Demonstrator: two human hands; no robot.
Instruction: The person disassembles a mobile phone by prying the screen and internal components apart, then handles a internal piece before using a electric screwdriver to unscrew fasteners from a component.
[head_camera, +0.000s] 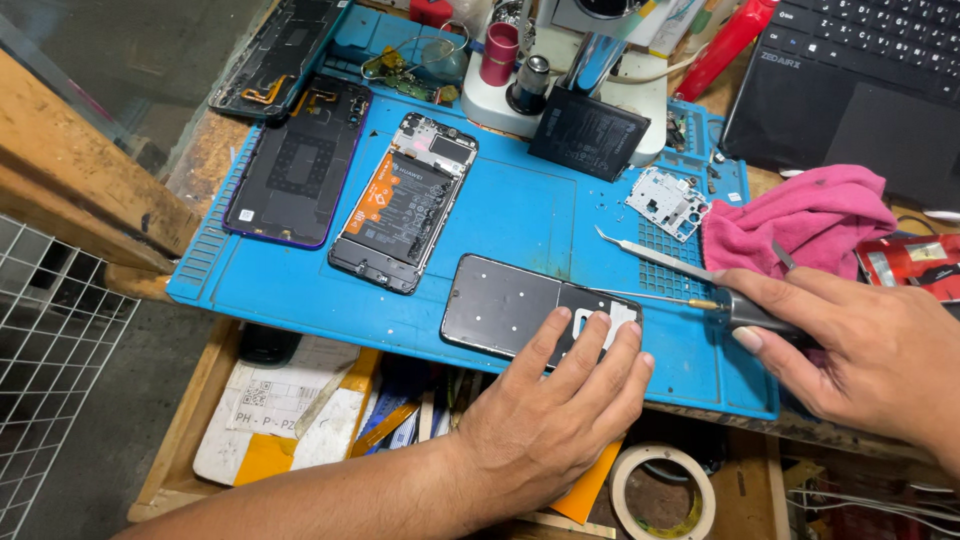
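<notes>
My left hand (560, 400) lies flat with its fingers pressing on the right end of a dark phone screen frame (500, 305) at the near edge of the blue work mat (520, 210). My right hand (860, 345) grips a small screwdriver (700, 303), its thin shaft pointing left toward the frame's right end. An opened phone (405, 205) with its battery showing lies in the mat's middle. A dark back cover (295, 165) lies left of it. Metal tweezers (650, 255) rest just above the screwdriver.
A pink cloth (800, 220) and a small white circuit shield (668, 200) sit on the mat's right. A loose battery (588, 132) leans on a microscope base (520, 95) at the back. A laptop (850, 80) stands top right. A tape roll (662, 490) lies below the mat.
</notes>
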